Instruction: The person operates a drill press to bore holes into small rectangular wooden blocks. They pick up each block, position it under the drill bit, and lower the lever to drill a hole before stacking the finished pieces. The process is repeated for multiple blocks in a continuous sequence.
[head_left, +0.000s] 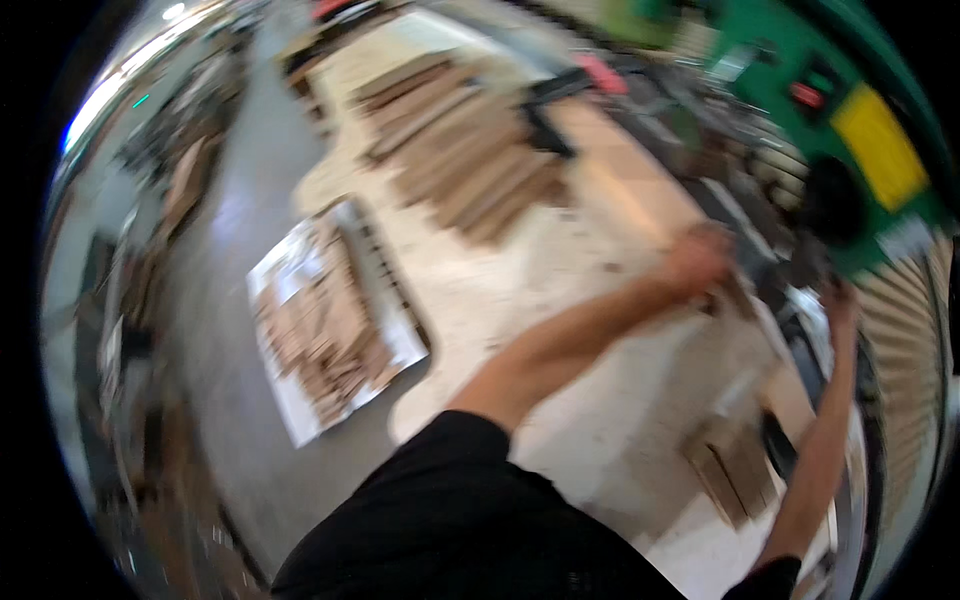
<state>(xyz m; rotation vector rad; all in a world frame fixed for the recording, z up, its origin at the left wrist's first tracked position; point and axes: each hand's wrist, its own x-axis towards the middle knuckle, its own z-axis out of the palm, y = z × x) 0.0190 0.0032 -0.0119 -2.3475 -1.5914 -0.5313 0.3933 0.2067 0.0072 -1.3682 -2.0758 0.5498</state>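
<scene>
Just beside the left hand (700,258) lies a pale wooden board (632,178).

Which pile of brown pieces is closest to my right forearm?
The small stack at lower right, just left of your right forearm. The large upper pile and the left pile on the white sheet are farther off.

A jumbled heap of short wood pieces (325,320) lies on a white sheet (396,322) at left, with grey floor (225,235) around it. Blurred clutter (185,190) runs along the far left, a ceiling lamp (174,12) glows above, and a yellow sign (882,145) shows upper right
</scene>
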